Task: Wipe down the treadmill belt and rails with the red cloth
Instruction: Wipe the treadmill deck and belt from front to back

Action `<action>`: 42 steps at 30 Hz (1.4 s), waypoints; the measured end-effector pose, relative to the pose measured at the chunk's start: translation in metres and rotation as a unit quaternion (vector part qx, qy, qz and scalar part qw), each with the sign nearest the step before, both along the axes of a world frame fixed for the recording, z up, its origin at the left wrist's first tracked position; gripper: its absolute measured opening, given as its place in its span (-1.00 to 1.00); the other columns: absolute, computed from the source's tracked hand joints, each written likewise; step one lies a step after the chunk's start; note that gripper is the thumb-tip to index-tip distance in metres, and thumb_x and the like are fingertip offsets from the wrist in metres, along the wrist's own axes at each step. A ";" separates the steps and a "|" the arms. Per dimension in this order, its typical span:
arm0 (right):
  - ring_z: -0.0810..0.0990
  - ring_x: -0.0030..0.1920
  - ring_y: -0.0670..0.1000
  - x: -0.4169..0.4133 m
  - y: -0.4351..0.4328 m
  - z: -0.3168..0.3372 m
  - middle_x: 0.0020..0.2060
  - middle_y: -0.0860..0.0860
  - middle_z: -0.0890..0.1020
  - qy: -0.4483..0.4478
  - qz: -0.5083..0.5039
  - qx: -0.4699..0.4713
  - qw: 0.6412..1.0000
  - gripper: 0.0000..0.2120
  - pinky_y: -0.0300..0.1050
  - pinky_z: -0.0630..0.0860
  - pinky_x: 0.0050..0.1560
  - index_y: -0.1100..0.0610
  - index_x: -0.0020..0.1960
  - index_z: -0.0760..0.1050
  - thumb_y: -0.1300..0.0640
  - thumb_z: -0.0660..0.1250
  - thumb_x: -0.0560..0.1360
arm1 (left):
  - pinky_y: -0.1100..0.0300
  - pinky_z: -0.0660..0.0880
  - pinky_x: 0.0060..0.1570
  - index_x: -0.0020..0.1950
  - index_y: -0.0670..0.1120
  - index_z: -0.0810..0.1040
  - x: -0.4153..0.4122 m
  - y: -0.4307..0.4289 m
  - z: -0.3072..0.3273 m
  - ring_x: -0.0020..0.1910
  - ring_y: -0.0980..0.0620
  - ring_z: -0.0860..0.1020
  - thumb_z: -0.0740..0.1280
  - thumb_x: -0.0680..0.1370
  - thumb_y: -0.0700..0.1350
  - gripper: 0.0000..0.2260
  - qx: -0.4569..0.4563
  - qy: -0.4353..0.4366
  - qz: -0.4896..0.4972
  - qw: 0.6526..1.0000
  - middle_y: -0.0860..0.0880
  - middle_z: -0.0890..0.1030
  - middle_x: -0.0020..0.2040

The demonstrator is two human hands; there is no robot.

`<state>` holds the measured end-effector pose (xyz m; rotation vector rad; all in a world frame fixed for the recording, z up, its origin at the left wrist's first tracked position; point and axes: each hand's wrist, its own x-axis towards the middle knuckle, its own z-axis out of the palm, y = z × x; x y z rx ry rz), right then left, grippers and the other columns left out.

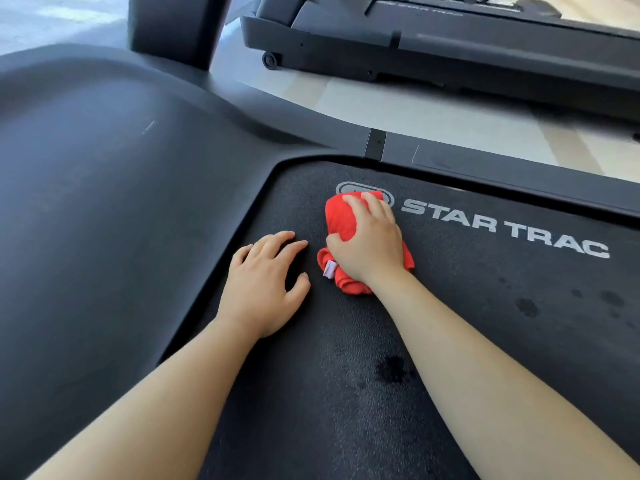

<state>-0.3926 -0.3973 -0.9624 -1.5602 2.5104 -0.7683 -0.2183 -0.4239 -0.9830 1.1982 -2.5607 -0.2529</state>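
Two bare forearms enter from the bottom of the frame and reach up toward its centre over the black textured treadmill belt. At left of centre the left hand lies palm down at the belt's curved front edge, fingers straight and slightly spread, thumb out to the side, holding nothing. Just right of it, apart from it, the right hand presses down on the bunched red cloth, its fingers curled over the top of the wad and its thumb wrapped round the left side. The cloth sits on the belt at the frame's centre, covering part of the oval emblem beside the white STAR TRAC lettering; a small white tag shows at its lower left edge. Dark damp-looking spots mark the belt between the forearms and at the right. A dark grey side rail runs along the belt's far edge at the upper right. A smooth dark grey plastic motor cover fills the left half. Beyond the pale floor, a second dark treadmill stands at the upper right.
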 end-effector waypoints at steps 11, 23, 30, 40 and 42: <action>0.23 0.41 0.05 0.002 0.033 -0.006 0.39 0.00 0.35 -0.007 0.034 -0.045 0.998 -0.45 0.03 0.25 0.35 0.00 0.36 0.38 0.02 0.32 0.37 | 0.08 0.14 0.34 0.35 0.12 0.40 0.000 0.000 -0.001 0.39 0.10 0.29 0.11 0.45 0.13 -0.53 -0.005 -0.003 0.005 1.000 0.13 0.36 0.39; 0.27 0.37 0.09 -0.004 0.008 -0.005 0.36 0.03 0.37 -0.006 0.044 -0.038 0.998 -0.45 0.02 0.25 0.35 0.04 0.36 0.38 0.01 0.31 0.38 | 0.02 0.20 0.32 0.38 0.06 0.38 -0.004 -0.020 0.007 0.40 0.00 0.27 0.13 0.45 0.13 -0.50 0.024 -0.028 -0.031 0.999 0.03 0.35 0.40; 0.22 0.41 0.07 -0.022 -0.050 -0.002 0.39 0.01 0.34 -0.010 0.049 -0.016 0.999 -0.43 -0.01 0.19 0.38 0.04 0.39 0.33 -0.02 0.30 0.40 | 0.05 0.10 0.42 0.45 -0.04 0.29 -0.036 -0.067 0.001 0.45 -0.05 0.19 0.18 0.54 0.09 -0.50 0.019 -0.022 0.009 1.000 -0.04 0.27 0.47; 0.23 0.40 0.03 -0.046 -0.112 -0.002 0.37 -0.06 0.35 -0.004 0.071 -0.016 0.997 -0.44 0.08 0.28 0.32 -0.02 0.38 0.32 -0.06 0.27 0.39 | 0.04 0.12 0.43 0.43 0.07 0.30 -0.045 -0.081 -0.002 0.45 0.03 0.20 0.05 0.44 0.22 -0.43 -0.004 -0.003 -0.023 1.000 0.04 0.29 0.45; 0.24 0.39 0.03 -0.051 -0.106 0.002 0.36 -0.06 0.36 -0.010 0.087 -0.008 0.996 -0.44 0.10 0.29 0.33 -0.02 0.38 0.33 -0.05 0.28 0.39 | 0.04 0.11 0.43 0.43 0.07 0.30 -0.045 -0.081 -0.002 0.45 0.04 0.19 0.08 0.45 0.20 -0.44 0.000 -0.002 -0.024 1.000 0.04 0.29 0.45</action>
